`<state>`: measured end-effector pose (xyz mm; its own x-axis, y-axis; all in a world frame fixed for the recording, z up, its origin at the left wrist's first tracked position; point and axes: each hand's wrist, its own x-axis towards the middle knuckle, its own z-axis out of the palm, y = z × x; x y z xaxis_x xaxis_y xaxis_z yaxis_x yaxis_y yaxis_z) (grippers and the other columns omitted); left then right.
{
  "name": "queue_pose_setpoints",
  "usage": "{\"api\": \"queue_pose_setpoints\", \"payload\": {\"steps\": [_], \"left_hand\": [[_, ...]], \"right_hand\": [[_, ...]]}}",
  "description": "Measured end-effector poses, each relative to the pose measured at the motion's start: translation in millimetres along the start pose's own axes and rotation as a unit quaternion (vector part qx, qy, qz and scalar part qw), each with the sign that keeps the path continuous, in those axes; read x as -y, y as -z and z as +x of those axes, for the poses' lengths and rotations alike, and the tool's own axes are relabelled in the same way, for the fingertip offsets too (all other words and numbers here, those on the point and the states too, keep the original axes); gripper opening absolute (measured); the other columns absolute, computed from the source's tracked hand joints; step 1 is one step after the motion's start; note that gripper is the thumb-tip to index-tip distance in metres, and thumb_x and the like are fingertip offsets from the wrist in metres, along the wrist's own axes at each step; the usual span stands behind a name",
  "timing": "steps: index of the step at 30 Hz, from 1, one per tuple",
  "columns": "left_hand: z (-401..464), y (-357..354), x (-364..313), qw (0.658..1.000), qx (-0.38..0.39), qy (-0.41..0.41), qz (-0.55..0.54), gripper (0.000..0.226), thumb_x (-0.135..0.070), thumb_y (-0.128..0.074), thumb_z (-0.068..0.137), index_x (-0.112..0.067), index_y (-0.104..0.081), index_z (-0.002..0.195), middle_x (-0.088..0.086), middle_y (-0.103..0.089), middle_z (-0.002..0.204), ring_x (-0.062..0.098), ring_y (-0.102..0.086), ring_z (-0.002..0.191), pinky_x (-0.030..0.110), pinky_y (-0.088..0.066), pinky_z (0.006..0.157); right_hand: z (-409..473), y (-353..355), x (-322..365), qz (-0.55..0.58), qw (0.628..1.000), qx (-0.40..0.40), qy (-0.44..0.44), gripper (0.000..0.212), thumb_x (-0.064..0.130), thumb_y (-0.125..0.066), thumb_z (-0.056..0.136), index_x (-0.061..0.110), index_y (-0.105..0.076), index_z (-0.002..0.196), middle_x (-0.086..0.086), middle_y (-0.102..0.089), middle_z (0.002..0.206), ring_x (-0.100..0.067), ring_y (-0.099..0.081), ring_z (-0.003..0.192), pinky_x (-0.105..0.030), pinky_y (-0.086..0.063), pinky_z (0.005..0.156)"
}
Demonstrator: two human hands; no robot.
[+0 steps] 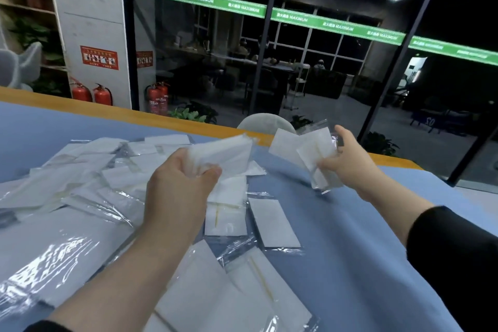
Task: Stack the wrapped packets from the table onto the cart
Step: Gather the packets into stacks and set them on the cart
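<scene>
Left hand (pixel 177 170): raised above the table, fingers and thumb curled round a thick bundle of wrapped packets (pixel 225 155). Bundle blurred; long axis running from the hand up and to the right, free end aimed toward the far table edge.

Right hand (pixel 347 162): also raised, clear of the table, thumb and fingers pinching a smaller clutch of packets (pixel 310 153). Clutch fanned: 1 packet leaning out to the left, the others standing nearly on end, long axis close to vertical, lower ends pointing at the cloth. Exact count in either hand not legible.

Blue tablecloth (pixel 363 264): covering the table, wooden edge (pixel 188 122) showing along the far side.

Loose heap of packets (pixel 89 178): spread over the left half of the cloth, overlapping at mixed angles, clear film glinting. Single flat packet (pixel 273 222) lying just right of the left forearm, long axis running away from the viewer, slightly skewed. More packets (pixel 215 296) overlapping near the bottom edge, under the left forearm.

Cart: not seen in this view.

Background: glass wall with a green banded strip (pixel 296 17), 2 red fire extinguishers (pixel 91 94) beside a white pillar (pixel 89 21), a second pair (pixel 157 98) behind the glass.
</scene>
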<state>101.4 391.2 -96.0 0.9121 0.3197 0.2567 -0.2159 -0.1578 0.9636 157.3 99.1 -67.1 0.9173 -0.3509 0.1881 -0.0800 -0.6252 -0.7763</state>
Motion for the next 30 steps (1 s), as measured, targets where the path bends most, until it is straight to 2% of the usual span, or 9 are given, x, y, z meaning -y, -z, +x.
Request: {"api": "queue_pose_setpoints", "payload": {"steps": [5,8,13,17,20,22,25,28,30], "left_hand": [[-8.4,-1.7,-10.4,0.999,0.049,0.003,-0.016,0.036,-0.016,-0.08,0.085,-0.021,-0.047,0.07,-0.001,-0.058,0.071,0.03,-0.065,0.081,0.033,-0.043,0.064],[-27.9,-7.3,-27.5,0.991,0.124,0.017,-0.039,0.014,-0.012,-0.08,0.085,-0.017,-0.068,0.091,-0.002,-0.075,0.083,0.024,-0.073,0.088,0.028,-0.053,0.069],[-69.2,-52.1,-53.5,0.98,0.189,0.025,-0.052,0.014,-0.005,-0.076,0.085,-0.016,-0.068,0.089,-0.003,-0.077,0.083,0.016,-0.074,0.084,0.032,-0.063,0.079],[-109.8,-92.0,-53.2,0.969,0.227,0.06,-0.078,0.011,-0.009,-0.072,0.085,-0.012,-0.063,0.091,0.001,-0.071,0.08,0.016,-0.066,0.073,0.028,-0.059,0.069],[-125.9,-106.0,-39.0,0.961,0.271,0.059,-0.017,0.031,-0.026,-0.071,0.076,-0.013,-0.06,0.103,0.012,-0.071,0.095,0.029,-0.07,0.085,0.049,-0.058,0.088],[-128.0,-111.3,-34.0,0.953,0.299,0.049,0.022,0.032,-0.029,-0.07,0.08,-0.021,-0.062,0.11,0.008,-0.074,0.101,0.027,-0.071,0.091,0.055,-0.053,0.093],[-128.7,-114.5,-29.4,0.95,0.306,0.056,0.026,0.029,-0.051,-0.067,0.092,-0.029,-0.064,0.11,-0.006,-0.075,0.1,0.022,-0.071,0.096,0.044,-0.057,0.092],[-135.8,-116.2,-33.4,0.961,0.272,0.024,0.035,0.083,-0.087,-0.039,0.078,-0.008,-0.055,0.095,-0.004,-0.053,0.083,0.012,-0.051,0.076,0.026,-0.041,0.072],[-138.6,-116.3,-35.0,0.973,0.228,0.002,0.038,0.093,-0.089,-0.03,0.077,-0.004,-0.059,0.102,0.001,-0.056,0.084,0.011,-0.052,0.076,0.026,-0.041,0.073]], "right_hand": [[-81.0,63.5,-10.1,0.015,0.993,0.018,0.119,0.034,0.004,-0.07,0.089,0.029,-0.066,0.111,0.009,-0.075,0.097,-0.009,-0.071,0.085,-0.019,-0.056,0.067],[-126.7,96.6,-24.8,0.019,0.986,0.065,0.152,0.03,0.003,-0.068,0.092,0.031,-0.07,0.103,0.023,-0.074,0.092,0.004,-0.067,0.085,-0.009,-0.049,0.07],[-157.5,128.6,-43.0,0.045,0.983,0.041,0.175,0.027,0.006,-0.067,0.092,0.032,-0.071,0.099,0.021,-0.074,0.09,0.004,-0.067,0.083,-0.007,-0.047,0.071],[-157.9,129.2,-71.2,0.022,0.986,0.064,0.152,0.029,0.003,-0.065,0.093,0.031,-0.07,0.094,0.02,-0.071,0.087,-0.001,-0.065,0.081,-0.01,-0.047,0.07],[-146.8,125.7,-94.4,-0.037,0.984,0.116,0.132,0.019,0.007,-0.067,0.092,0.026,-0.07,0.094,0.009,-0.069,0.092,-0.017,-0.064,0.089,-0.025,-0.05,0.079],[-141.1,124.4,-102.3,-0.067,0.98,0.121,0.139,0.014,0.016,-0.072,0.089,0.027,-0.066,0.095,0.013,-0.061,0.095,-0.014,-0.061,0.089,-0.028,-0.048,0.077],[-138.4,116.2,-103.1,-0.056,0.983,0.113,0.131,0.04,0.028,-0.08,0.082,0.043,-0.05,0.104,0.021,-0.057,0.098,-0.002,-0.059,0.088,-0.023,-0.046,0.074],[-138.3,110.9,-103.5,-0.038,0.984,0.128,0.12,0.057,0.033,-0.082,0.08,0.057,-0.04,0.11,0.029,-0.061,0.102,0.008,-0.058,0.091,-0.014,-0.045,0.074],[-138.6,109.3,-102.8,-0.053,0.978,0.139,0.147,0.064,0.035,-0.081,0.081,0.065,-0.038,0.116,0.042,-0.055,0.107,0.018,-0.053,0.099,-0.006,-0.042,0.077]]}}
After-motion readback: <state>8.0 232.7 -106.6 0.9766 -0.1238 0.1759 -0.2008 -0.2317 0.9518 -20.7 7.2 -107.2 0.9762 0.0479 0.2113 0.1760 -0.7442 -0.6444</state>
